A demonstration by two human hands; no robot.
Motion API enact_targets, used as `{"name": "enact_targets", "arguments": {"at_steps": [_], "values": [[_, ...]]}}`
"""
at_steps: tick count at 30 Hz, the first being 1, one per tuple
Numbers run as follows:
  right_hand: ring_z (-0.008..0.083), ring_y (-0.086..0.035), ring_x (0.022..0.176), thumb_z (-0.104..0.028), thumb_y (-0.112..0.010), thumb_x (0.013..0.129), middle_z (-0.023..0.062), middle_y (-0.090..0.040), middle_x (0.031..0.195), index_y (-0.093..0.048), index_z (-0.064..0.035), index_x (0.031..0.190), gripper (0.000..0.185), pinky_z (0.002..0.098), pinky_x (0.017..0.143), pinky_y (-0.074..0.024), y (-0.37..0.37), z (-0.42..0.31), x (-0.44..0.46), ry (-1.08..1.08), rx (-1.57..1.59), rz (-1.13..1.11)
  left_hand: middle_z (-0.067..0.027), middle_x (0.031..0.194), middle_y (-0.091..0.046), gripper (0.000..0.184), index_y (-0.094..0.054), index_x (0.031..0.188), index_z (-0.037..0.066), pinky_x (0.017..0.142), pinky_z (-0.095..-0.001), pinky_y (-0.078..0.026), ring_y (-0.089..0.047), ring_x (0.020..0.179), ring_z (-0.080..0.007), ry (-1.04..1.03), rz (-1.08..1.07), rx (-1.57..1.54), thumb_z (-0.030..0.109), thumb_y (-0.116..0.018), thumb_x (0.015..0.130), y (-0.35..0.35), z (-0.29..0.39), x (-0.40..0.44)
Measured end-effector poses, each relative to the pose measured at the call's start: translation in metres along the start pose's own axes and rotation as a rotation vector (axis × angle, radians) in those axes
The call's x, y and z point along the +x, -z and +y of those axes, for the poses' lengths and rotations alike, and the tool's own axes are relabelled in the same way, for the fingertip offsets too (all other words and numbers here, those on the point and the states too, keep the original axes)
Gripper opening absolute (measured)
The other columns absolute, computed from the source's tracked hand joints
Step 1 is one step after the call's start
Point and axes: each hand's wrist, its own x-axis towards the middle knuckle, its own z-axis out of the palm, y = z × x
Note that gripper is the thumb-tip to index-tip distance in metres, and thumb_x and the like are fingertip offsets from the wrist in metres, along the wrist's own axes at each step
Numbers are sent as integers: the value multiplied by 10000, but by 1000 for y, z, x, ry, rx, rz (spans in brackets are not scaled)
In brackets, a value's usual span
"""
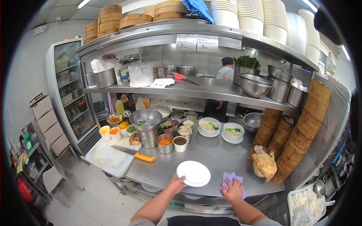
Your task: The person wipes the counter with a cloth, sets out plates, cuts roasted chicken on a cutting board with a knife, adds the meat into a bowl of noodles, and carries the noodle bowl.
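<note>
A white oval plate (194, 173) is in my left hand (176, 184), gripped by its left edge above the front of the steel counter (158, 171). My right hand (233, 190) presses on a purple cloth (228, 178) near the counter's front edge, its fingers spread over the fabric. Farther back stand two white bowls with noodles and greens, the left bowl (209, 127) and the right bowl (233, 133), each on a white plate. An orange-handled knife (134, 153) lies left of the plate, its blade reaching over the cutting board (109, 158).
Steel tubs (165, 144) and sauce cups (180, 144) crowd the middle back. At the right stand bamboo steamers (301, 135) and a bag of orange food (264, 165). A shelf (188, 88) spans above. A person (225, 71) stands beyond it. A rice tub (307, 205) is lower right.
</note>
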Motion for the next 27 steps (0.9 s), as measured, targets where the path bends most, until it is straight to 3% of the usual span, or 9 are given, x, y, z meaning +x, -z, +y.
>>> {"name": "enact_targets", "arguments": {"at_steps": [3, 11, 16, 19, 21, 24, 27], "values": [[386, -434, 1221, -446, -588, 798, 213, -491, 1300, -642, -218, 1184, 452, 531, 1034, -294, -2, 2, -1, -44, 54, -54, -153, 1345, -470, 492, -325, 1383, 65, 973, -561, -477, -530, 1196, -328, 18, -17, -5, 1, -512, 933, -29, -19, 39], [372, -458, 1190, -410, -623, 773, 214, -519, 1242, -653, -198, 1161, 443, 514, 1012, -318, 1, 1, 1, -11, 22, 17, -115, 1234, -550, 574, -379, 1344, 123, 801, -513, -574, -609, 1066, -294, 89, 325, 244, 81, -685, 860, -78, -57, 121], [387, -443, 1202, -443, -600, 783, 214, -498, 1286, -653, -218, 1165, 446, 527, 1030, -294, -3, 4, -1, -37, 61, -18, -117, 1207, -569, 502, -414, 1327, 143, 744, -515, -575, -613, 1044, -291, 68, 410, 257, 154, -663, 891, -91, -57, 157], [386, -443, 1201, -443, -603, 781, 217, -495, 1288, -651, -219, 1167, 449, 528, 1030, -294, -4, 5, -1, -37, 60, -28, -153, 1220, -571, 453, -426, 1316, 92, 843, -496, -538, -590, 1097, -314, 47, 450, 353, 148, -616, 909, -76, -64, 180], [386, -442, 1202, -445, -604, 780, 219, -493, 1291, -648, -219, 1174, 456, 531, 1031, -292, -4, 4, 0, -36, 57, -24, -206, 1252, -556, 453, -416, 1331, 28, 951, -434, -475, -566, 1139, -345, -186, 592, 621, 117, -568, 913, -56, -79, 202], [386, -444, 1202, -450, -607, 777, 218, -493, 1293, -646, -220, 1179, 464, 536, 1030, -294, -3, 4, 0, -38, 53, -42, -255, 1292, -522, 481, -386, 1348, -38, 1007, -385, -418, -538, 1177, -376, -277, 743, 607, 93, -534, 910, -66, -63, 184], [385, -449, 1198, -452, -617, 770, 218, -498, 1284, -651, -222, 1170, 462, 540, 1025, -301, -6, 5, 1, -28, 43, -23, -281, 1311, -499, 478, -364, 1357, -67, 1032, -409, -395, -502, 1218, -393, -292, 865, 625, 95, -499, 929, -53, -57, 192]]}}
